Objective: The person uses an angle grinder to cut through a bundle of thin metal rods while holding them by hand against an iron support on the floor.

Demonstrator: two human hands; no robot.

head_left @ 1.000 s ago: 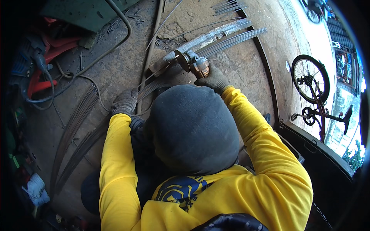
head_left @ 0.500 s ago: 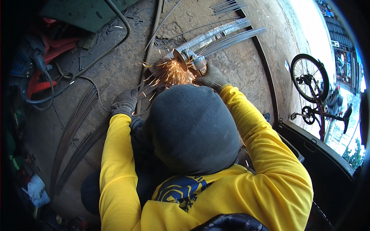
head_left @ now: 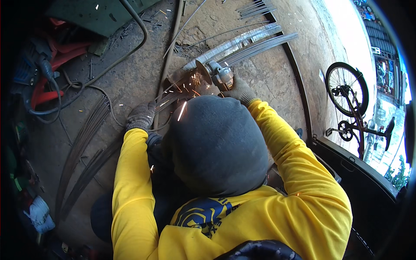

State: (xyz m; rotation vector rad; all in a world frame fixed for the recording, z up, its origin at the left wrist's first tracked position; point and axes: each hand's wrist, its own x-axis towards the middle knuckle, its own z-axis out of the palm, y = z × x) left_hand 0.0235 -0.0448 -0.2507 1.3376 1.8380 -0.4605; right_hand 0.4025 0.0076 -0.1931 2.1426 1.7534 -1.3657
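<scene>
An angle grinder point(head_left: 223, 79) is held in my right hand point(head_left: 239, 90), which wears a grey knit glove. Its thin cutting disc point(head_left: 203, 72) stands tilted above a dark metal piece on the ground, with a few sparks below it. My left hand point(head_left: 141, 115), in a darker glove, is closed over a bundle of thin metal rods point(head_left: 168, 100) that runs toward the disc. A dark cloth-covered head point(head_left: 219, 145) hides the near part of the work. Yellow sleeves cover both arms.
Beyond the grinder lie a long flat metal bar point(head_left: 236, 43) and cut rods point(head_left: 262, 47). More long rods point(head_left: 82, 138) lie at left, near cables and a red-and-blue machine point(head_left: 39, 71). A dark metal strip point(head_left: 299, 82) crosses the ground at right; a bicycle point(head_left: 348, 89) stands beyond.
The dense spray of sparks has shrunk to a few scattered streaks. The grinder and its disc have shifted very slightly; my left hand has stayed in place.
</scene>
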